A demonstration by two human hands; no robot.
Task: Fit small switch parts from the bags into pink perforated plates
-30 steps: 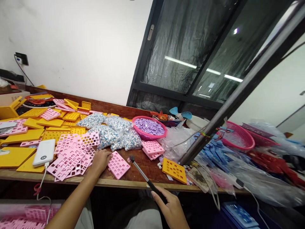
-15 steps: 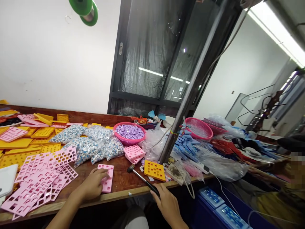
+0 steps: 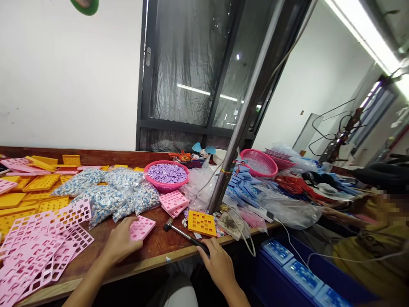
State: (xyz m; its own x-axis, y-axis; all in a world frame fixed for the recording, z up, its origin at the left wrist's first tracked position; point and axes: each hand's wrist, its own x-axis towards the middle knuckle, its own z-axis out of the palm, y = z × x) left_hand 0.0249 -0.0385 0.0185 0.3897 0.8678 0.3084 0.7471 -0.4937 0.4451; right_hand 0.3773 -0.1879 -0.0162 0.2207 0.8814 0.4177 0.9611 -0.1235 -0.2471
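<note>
Head view: the right hand (image 3: 219,261) has its fingers around the black-handled metal hammer (image 3: 183,234), probably head-heavy, best held by the grip. The left hand (image 3: 119,243) grasps the pink rectangular plastic block with square recesses (image 3: 142,228) by its left side, over the brown wooden tabletop (image 3: 164,245); it looks light, stiff, smooth, best pinched at its edges.

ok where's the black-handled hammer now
Head view, low, left of centre: the black-handled hammer is in the right hand, in front of the yellow holed tray.
</note>
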